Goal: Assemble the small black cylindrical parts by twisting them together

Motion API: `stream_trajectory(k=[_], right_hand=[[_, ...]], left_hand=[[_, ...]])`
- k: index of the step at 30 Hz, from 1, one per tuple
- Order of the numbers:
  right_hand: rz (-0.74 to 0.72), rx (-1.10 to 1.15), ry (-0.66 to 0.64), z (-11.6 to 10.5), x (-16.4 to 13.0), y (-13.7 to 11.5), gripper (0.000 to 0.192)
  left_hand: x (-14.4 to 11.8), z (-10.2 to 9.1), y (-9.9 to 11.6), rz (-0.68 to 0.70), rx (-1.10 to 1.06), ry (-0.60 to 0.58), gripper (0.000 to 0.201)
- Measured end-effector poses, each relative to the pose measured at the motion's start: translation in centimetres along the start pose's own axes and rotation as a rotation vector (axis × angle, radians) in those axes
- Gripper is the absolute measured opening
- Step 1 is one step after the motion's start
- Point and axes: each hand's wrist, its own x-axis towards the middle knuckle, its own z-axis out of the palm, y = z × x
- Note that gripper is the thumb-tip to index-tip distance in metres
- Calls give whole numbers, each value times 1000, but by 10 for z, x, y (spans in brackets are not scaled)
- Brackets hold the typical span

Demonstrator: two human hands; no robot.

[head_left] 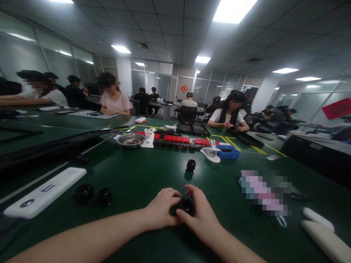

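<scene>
Both hands are wrapped around one small black ring-shaped part (185,205) low on the green table (153,175), the left hand (161,209) curled against its left side and the right hand (201,215) pinching it from the right with fingers bent tight. Two more black rings (93,194) sit just left of the left forearm next to a white power strip (45,191), and another black piece (191,165) stands alone further back. Behind that there's a metal bowl (130,140), a row of red parts (189,140) and a blue tray (229,151), with other people working at the far tables.
</scene>
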Motion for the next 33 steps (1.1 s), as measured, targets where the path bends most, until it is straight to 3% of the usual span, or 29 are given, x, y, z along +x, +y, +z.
stream_trajectory(k=[4,8,14,18,23,28,30,33], right_hand=[[-15,19,-32,3,-1,-1,50],[-164,68,-93,2,-5,-2,67],[-71,-37,72,-2,0,-1,62],[-30,-73,-10,1,1,0,55],[-197,3,-91,0,-4,-3,64],[-50,-31,25,2,-1,0,59],[-1,-17,14,3,1,2,54],[-103,33,-85,1,-1,0,54]], left_hand=[[0,-2,1,-10,-15,-18,36],[0,-2,1,-15,-9,-20,37],[0,-1,0,-8,-11,-14,35],[0,-2,0,-6,-28,-31,39],[0,-1,-1,-12,-20,-27,34],[1,-3,0,-20,-32,-49,40],[1,-3,1,-14,-37,-43,39],[1,-1,0,-11,-31,-28,36]])
